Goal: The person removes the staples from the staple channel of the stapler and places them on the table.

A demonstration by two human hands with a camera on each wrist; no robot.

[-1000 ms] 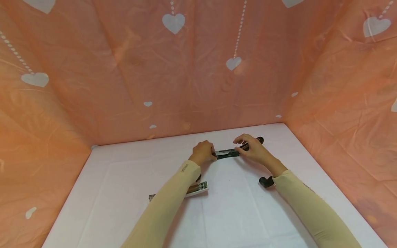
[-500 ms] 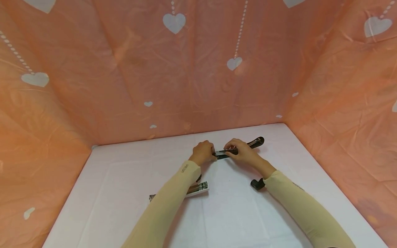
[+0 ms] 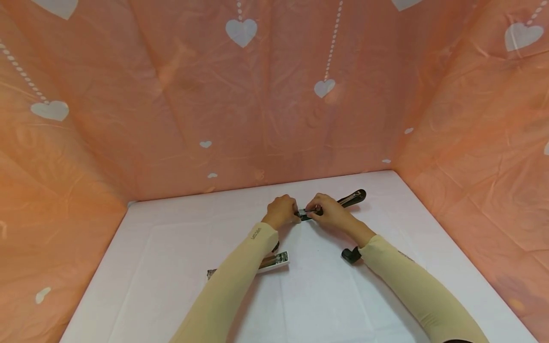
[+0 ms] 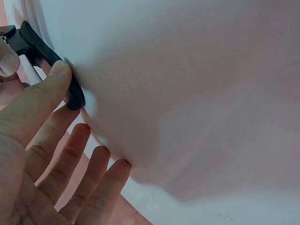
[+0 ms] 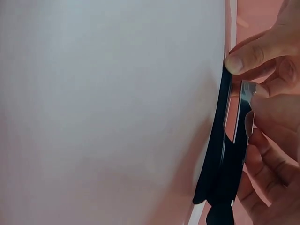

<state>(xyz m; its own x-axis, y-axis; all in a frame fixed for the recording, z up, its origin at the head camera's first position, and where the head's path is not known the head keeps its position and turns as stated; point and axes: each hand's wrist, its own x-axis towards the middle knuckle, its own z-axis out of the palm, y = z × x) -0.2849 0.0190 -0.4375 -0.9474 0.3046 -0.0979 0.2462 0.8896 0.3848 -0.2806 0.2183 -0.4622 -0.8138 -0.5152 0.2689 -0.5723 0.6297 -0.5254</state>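
Note:
A black stapler lies opened out at the back of the table, its long handle pointing to the far right. My left hand pinches the end of its black base between thumb and index finger, while the other fingers extend below, as the left wrist view shows. Close beside it, my right hand pinches the stapler's middle part, with the thumb at the tip of the shiny metal staple channel. Base and channel stand apart at a narrow angle. Fingers partly hide the stapler in the head view.
A long shallow white tray-like thing with brown and patterned contents lies partly under my left sleeve. A black device sits at my right wrist. White cloth covers the table; orange heart-patterned curtains enclose it.
My right hand has moved left along the stapler, closer to my left hand, uncovering more of the black handle. The left hand has stayed in place on the base.

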